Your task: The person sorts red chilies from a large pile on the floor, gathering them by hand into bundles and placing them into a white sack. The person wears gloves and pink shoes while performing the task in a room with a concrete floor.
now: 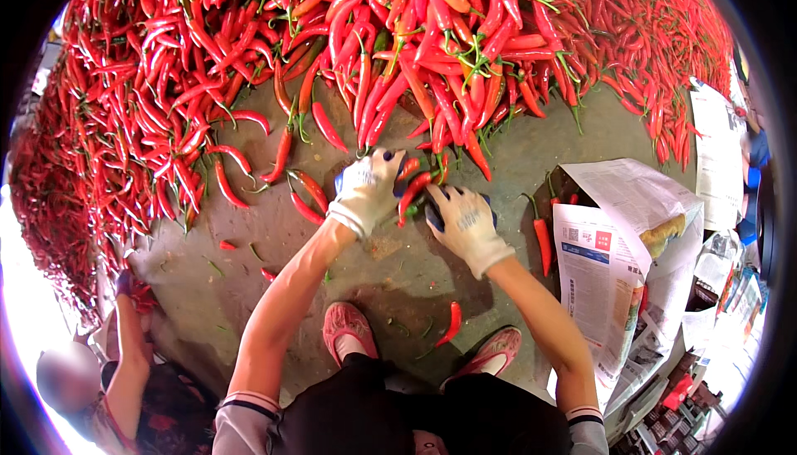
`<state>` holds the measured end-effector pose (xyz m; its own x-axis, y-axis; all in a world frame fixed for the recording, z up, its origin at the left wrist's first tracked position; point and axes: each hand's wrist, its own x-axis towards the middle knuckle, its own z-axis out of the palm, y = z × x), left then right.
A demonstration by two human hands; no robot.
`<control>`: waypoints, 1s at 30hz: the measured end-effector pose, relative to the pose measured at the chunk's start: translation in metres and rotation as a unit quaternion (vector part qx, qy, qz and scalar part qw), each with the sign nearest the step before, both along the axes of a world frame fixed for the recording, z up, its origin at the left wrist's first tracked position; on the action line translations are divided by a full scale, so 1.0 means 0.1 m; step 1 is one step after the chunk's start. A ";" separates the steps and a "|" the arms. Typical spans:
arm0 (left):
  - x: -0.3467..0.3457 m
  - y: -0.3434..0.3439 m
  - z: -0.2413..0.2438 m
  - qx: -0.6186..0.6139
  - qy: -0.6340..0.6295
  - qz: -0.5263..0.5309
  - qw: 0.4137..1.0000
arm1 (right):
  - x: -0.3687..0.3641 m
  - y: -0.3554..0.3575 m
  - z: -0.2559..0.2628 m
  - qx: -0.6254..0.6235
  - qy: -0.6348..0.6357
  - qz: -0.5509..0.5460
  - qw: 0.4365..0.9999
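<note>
My left hand (367, 190), in a white knit glove with blue-coated fingers, is at the front edge of a heap of red chili peppers (398, 62). Its thumb and fingers close on a few red chili peppers (413, 192) between my two hands. My right hand (466, 224), gloved the same way, has its curled fingers at the other side of these peppers. The index fingertip meets them, but its palm side is hidden, so I cannot tell whether it grips any. Loose red peppers (306, 196) lie on the concrete floor just left of my left hand.
A newspaper-lined box (598, 280) stands at my right, with a few peppers visible inside. One pepper (542, 243) leans beside it. Another (451, 324) lies between my shoes (350, 330). A person (134, 368) crouches at the lower left, by the heap's edge. More newspaper (716, 150) lies far right.
</note>
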<state>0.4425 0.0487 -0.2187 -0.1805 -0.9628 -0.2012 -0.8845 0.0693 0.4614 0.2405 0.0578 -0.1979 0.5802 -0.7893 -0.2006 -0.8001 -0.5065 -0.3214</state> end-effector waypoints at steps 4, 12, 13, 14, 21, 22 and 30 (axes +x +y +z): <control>0.14 0.35 0.16 0.011 0.020 0.041 0.999 | -0.10 0.22 0.28 0.132 0.010 -0.089 0.987; 0.32 0.69 0.20 0.115 0.477 0.278 0.826 | -0.20 0.14 0.07 -0.042 0.070 0.076 0.994; 0.29 0.70 0.26 0.090 0.453 0.270 0.844 | -0.22 0.12 0.09 -0.060 0.054 0.104 0.991; 0.33 0.66 0.05 0.159 0.494 0.233 0.822 | -0.25 0.11 0.13 -0.078 0.038 0.131 0.988; -0.14 0.55 0.19 0.232 0.446 0.340 0.795 | -0.71 0.45 0.13 0.220 -0.169 -0.078 0.958; -0.16 0.60 -0.09 0.075 0.384 0.223 0.893 | -0.84 0.59 -0.06 0.228 -0.228 -0.156 0.934; -0.19 0.72 0.15 0.006 0.114 0.142 0.983 | -0.37 0.27 0.20 0.295 -0.474 -0.420 0.715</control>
<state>0.4234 0.1204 -0.2041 0.0539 -0.9785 -0.1991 -0.7412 -0.1728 0.6486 0.2036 0.0848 -0.1777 0.0470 -0.8800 -0.4727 -0.0229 0.4722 -0.8812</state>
